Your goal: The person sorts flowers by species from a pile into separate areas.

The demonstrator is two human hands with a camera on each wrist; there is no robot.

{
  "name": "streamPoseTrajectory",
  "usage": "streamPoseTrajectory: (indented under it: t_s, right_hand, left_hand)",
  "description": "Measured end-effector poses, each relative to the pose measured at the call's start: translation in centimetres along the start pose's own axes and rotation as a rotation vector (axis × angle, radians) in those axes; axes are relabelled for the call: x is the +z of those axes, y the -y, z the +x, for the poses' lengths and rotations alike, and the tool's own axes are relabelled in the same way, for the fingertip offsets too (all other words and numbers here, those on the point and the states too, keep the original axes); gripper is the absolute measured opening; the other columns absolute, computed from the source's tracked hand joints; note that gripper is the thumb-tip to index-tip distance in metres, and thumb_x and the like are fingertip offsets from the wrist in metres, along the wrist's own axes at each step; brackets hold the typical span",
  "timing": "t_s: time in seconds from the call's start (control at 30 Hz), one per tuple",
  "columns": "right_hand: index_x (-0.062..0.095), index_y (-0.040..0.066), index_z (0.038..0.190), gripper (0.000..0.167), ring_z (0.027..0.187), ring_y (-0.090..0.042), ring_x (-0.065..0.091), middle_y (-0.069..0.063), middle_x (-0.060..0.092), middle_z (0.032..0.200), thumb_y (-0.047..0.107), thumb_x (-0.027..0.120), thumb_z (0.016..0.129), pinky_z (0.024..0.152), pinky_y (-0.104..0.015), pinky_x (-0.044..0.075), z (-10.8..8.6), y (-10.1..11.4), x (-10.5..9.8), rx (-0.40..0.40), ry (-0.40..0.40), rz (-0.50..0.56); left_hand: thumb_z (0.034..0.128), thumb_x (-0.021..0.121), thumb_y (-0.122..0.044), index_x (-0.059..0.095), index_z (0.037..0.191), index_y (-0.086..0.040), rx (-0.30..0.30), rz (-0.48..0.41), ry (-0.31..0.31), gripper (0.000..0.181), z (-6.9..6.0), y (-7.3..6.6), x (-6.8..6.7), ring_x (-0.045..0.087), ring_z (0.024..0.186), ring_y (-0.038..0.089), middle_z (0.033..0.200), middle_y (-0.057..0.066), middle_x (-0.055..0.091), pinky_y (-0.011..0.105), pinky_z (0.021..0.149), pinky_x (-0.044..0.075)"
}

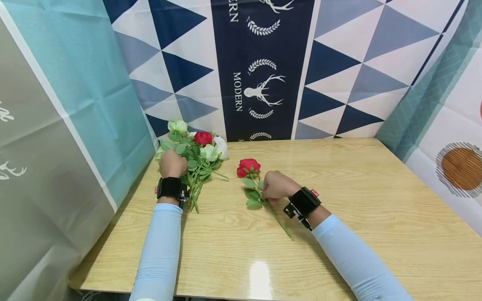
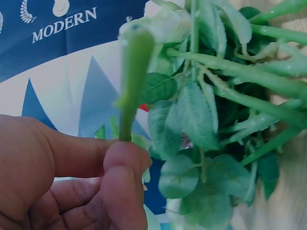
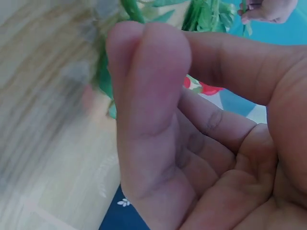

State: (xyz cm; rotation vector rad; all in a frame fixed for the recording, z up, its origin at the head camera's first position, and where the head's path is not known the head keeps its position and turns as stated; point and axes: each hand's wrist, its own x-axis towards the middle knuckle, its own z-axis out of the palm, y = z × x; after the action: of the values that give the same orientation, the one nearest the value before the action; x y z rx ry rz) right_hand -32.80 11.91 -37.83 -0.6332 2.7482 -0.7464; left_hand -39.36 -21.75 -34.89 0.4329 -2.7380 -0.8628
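Note:
At the left, my left hand [image 1: 173, 164] pinches a green flower stem [image 2: 133, 72] between thumb and fingers, its cut end pointing toward the wrist camera. I cannot tell which bloom belongs to it. Right beside that hand lies a bunch of artificial roses: white [image 1: 221, 147], pale green [image 1: 209, 153] and one red [image 1: 203, 138], with leaves and stems together. My right hand [image 1: 279, 185] pinches the stem [image 3: 132, 8] of a single red rose [image 1: 248, 168]. Its bloom points away from me and its bare stem end [image 1: 284, 228] toward me.
Both hands work over a light wooden table [image 1: 357, 200]. A patterned cloth [image 1: 260, 54] hangs along the back edge, with more cloth on the left [image 1: 75, 83] and right [image 1: 444, 138] sides. The bunch lies near the back left corner.

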Motion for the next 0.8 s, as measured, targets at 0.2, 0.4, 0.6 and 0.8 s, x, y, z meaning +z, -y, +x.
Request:
streamPoseTrajectory:
  t_s: [0.2, 0.4, 0.6, 0.8]
  right_hand:
    - [0.046, 0.017, 0.048, 0.054, 0.045, -0.020, 0.063, -0.008, 0.060, 0.049, 0.011, 0.072, 0.096, 0.058, -0.025, 0.050, -0.4, 0.3, -0.8, 0.012, -0.009, 0.034]
    - [0.059, 0.008, 0.055, 0.045, 0.053, -0.026, 0.068, -0.010, 0.061, 0.052, 0.017, 0.070, 0.098, 0.059, -0.028, 0.054, -0.7, 0.5, -1.4, 0.012, -0.028, 0.056]
    - [0.056, 0.012, 0.055, 0.051, 0.049, -0.020, 0.057, 0.002, 0.051, 0.048, 0.030, 0.065, 0.103, 0.053, -0.028, 0.037, -0.9, 0.6, -2.3, -0.054, -0.116, 0.061]
    - [0.072, 0.009, 0.077, 0.038, 0.054, -0.016, 0.049, -0.001, 0.057, 0.060, 0.032, 0.061, 0.105, 0.054, -0.030, 0.037, -1.0, 0.7, -3.0, -0.102, -0.282, 0.095]
  left_hand:
    - [0.0994, 0.057, -0.020, 0.067, 0.093, 0.001, 0.008, -0.014, -0.034, 0.024, -0.5, -0.7, -0.9, 0.065, 0.084, 0.039, 0.096, 0.023, 0.067, 0.050, 0.065, 0.052]
    - [0.1005, 0.059, -0.021, 0.063, 0.085, -0.001, 0.040, -0.037, -0.066, 0.026, -1.0, -1.1, -1.5, 0.065, 0.085, 0.041, 0.101, 0.024, 0.065, 0.051, 0.066, 0.053]
    - [0.1011, 0.062, -0.022, 0.051, 0.064, -0.009, 0.120, -0.026, -0.135, 0.041, -1.7, -2.2, -1.9, 0.064, 0.074, 0.038, 0.079, 0.018, 0.062, 0.048, 0.062, 0.050]
    - [0.1028, 0.063, -0.022, 0.044, 0.054, -0.013, 0.276, -0.093, -0.172, 0.053, -3.0, -3.9, -1.9, 0.045, 0.053, 0.026, 0.051, 0.003, 0.035, 0.039, 0.058, 0.037]
